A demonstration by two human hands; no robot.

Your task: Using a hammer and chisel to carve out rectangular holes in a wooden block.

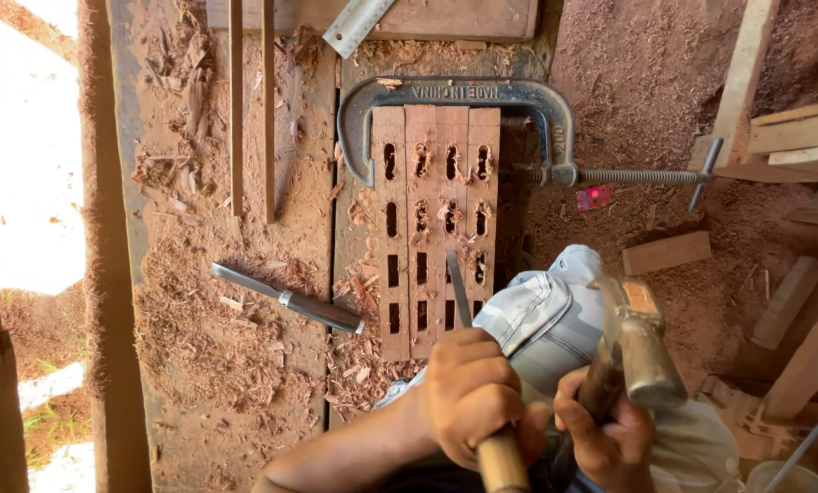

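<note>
Head view: chisel (461, 290) blade pointing forward.

Two bare hands are seen at the bottom of the head view, the left hand (468, 393) and the right hand (605, 438), with no gloves, rings or watch to be made out on either. The left forearm is left uncovered, no sleeve being visible along it. Pale grey-blue trousers of worn, faded cloth are worn, with stitched seams shown across the raised knee.
</note>
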